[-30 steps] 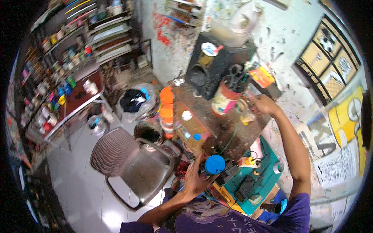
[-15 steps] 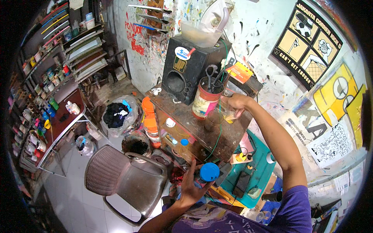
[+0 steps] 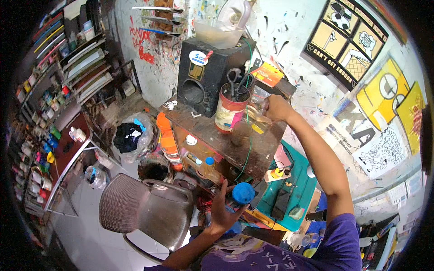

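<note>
We note the left hand gripping a blue-topped container. We cannot determine whether the right hand grasps anything.

I keep the workbench at my dial's centre. On it, the speaker stands between 11 and 12 o'clock, a tray on top. At the speaker's 5 I have a bucket with scissors in it, a cup at the bucket's 5 and the right hand at its 3. Straight below the cup, at 6, I see a jar in the left hand. From the jar, a storage box bearing a phone lies at 3, a chair near 9. I find a poster on the wall at the workbench's 2.
</note>
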{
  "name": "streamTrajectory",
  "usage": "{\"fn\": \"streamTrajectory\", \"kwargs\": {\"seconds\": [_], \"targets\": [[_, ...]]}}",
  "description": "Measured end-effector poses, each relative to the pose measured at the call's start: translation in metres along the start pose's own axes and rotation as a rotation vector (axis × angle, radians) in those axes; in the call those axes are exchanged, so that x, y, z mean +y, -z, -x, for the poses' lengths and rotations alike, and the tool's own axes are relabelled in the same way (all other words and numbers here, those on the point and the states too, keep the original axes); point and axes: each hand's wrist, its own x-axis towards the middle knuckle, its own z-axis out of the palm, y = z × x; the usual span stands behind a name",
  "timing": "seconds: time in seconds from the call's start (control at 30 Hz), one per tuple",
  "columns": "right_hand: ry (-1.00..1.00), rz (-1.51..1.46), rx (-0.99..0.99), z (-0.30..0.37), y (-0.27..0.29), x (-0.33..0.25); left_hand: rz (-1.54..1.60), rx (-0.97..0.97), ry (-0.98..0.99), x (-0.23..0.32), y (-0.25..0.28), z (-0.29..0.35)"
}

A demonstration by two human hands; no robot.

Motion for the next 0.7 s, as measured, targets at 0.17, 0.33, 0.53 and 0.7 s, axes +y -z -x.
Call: {"fn": "streamTrajectory", "kwargs": {"seconds": [0.17,0.33,0.53,0.7], "targets": [[-0.058,-0.090,0.110,0.019,0.031,0.001,-0.001,-0.018,-0.049,0.026,-0.003,-0.023],[-0.184,-0.602,0.191,0.086,0.065,-0.001,0.196,-0.226,-0.188,0.038,0.002,-0.056],[-0.223,-1.120,0.046,0.174,0.022,-0.038,0.350,-0.399,-0.119,0.054,0.023,-0.082],[-0.256,-1.075,-0.023,0.227,0.013,-0.075,0.570,-0.532,0.157,0.066,0.021,-0.083]]}}
